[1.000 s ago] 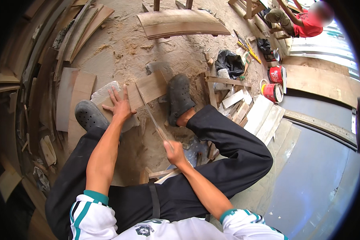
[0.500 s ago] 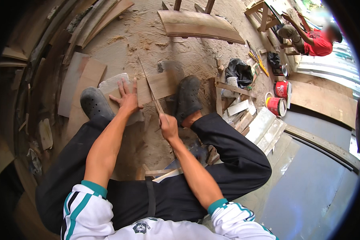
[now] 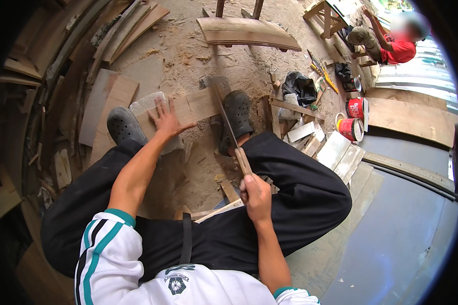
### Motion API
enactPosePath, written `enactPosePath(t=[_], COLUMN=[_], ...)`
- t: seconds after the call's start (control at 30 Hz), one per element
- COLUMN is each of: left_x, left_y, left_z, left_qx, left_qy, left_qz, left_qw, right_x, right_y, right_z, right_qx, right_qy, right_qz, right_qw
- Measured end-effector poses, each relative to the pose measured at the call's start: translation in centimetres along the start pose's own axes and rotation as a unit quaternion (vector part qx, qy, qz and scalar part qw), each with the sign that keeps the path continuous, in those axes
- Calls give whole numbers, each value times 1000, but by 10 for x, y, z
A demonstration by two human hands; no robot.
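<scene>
A short wooden board (image 3: 196, 105) lies across a pale block (image 3: 146, 103) on the left and a darker support at its right end. My left hand (image 3: 167, 119) presses flat on the board, with its fingers spread. In my right hand (image 3: 256, 197) is a handsaw, gripped by its wooden handle (image 3: 242, 161). The thin saw blade (image 3: 228, 119) points up and away, passing over the board's right end and beside my right shoe (image 3: 237, 112). Whether the blade touches the board, I cannot tell. My left shoe (image 3: 125, 126) is by the board's left end.
Planks (image 3: 132, 30) are stacked at the left. A curved wooden bench (image 3: 247, 33) stands ahead. To the right are a black plastic bag (image 3: 300, 87), red cans (image 3: 350, 129), wood scraps and grey sheets (image 3: 392, 239). A person in a red shirt (image 3: 399, 51) sits at the far right.
My right hand has drawn the saw right and back toward me, away from the middle of the board. My left hand remains on the board, its thumb now stretched out.
</scene>
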State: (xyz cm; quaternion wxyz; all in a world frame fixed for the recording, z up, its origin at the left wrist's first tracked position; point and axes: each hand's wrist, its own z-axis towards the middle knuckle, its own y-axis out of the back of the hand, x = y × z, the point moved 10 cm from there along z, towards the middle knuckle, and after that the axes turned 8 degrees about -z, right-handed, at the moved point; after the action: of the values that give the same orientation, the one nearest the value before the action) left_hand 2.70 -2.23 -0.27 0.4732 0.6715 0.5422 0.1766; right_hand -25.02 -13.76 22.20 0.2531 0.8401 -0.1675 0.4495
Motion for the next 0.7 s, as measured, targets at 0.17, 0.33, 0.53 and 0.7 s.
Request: enactPosePath(t=[0.17,0.33,0.53,0.7], left_x=[-41,-86,-17,2], left_y=[-5,-96,-45,6], left_z=[17,-65,-16,-19], left_qx=[-100,118,-81,-94], left_qy=[-229,-551,-374,-180], left_qz=[39,168,87,92], left_qw=[967,809,920,975], right_x=[-12,-14,-18,9], right_y=[11,13,-8,-18], right_z=[-10,-2,15,13], right_qx=[1,6,3,-32], right_qy=[-16,-17,5,87], right_qz=[44,82,-33,-129], right_qw=[999,996,999,987])
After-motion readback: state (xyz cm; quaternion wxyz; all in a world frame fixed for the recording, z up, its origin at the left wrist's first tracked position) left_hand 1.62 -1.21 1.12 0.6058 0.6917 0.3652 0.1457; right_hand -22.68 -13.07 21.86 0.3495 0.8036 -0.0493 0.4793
